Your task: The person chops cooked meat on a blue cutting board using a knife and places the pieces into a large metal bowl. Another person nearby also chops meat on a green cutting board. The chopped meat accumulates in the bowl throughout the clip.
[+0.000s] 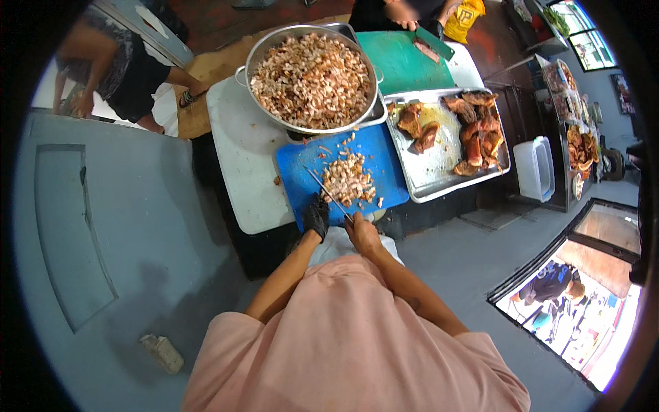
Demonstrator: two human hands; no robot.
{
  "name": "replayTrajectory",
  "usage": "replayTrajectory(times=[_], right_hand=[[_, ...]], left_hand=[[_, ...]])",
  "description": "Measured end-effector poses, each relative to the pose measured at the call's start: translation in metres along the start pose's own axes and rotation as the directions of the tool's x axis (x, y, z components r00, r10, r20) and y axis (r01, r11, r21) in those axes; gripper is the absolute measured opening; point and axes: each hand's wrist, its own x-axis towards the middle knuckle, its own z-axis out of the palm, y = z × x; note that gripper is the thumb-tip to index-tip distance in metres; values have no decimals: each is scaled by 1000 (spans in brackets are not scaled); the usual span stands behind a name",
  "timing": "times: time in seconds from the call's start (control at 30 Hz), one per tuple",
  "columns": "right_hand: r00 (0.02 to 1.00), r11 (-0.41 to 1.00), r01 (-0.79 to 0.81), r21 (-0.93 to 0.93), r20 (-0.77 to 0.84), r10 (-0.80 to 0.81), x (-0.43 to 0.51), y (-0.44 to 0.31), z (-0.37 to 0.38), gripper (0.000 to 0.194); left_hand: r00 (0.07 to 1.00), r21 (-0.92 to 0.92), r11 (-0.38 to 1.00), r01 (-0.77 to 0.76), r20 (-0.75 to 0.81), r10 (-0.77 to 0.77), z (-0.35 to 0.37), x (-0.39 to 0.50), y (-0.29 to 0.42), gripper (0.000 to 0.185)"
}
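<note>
My right hand [364,236], bare, grips the handle of a knife [334,201]. Its thin blade slants away to the left over a heap of chopped cooked meat [350,175] on a blue cutting board [388,180]. In a black glove, my left hand [315,220] is at the board's near edge, left of the blade and beside the heap; its fingers are partly hidden. Just beyond the board, a large two-handled metal pot [315,131] is piled with diced meat [314,82]. To the right, a metal tray [430,172] bears large browned meat pieces [476,141].
Across the table, a co-worker's hand [409,19] holds a cleaver [435,45] over a green cutting board [401,67]. Another person [118,67] is at far left. A white board [244,159] lies under the blue one. Right stands a plastic bin [530,170].
</note>
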Motion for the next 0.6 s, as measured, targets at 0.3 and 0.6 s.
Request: replayTrajectory(times=[0.3, 0.6], right_hand=[[992, 995, -72, -65, 95, 78, -1, 0, 6, 35], [974, 992, -118, 49, -187, 125, -29, 21, -40, 32]], left_hand=[[995, 370, 925, -91, 8, 94, -16, -1, 8, 40], [725, 422, 591, -687, 348, 594, 27, -42, 94, 67]])
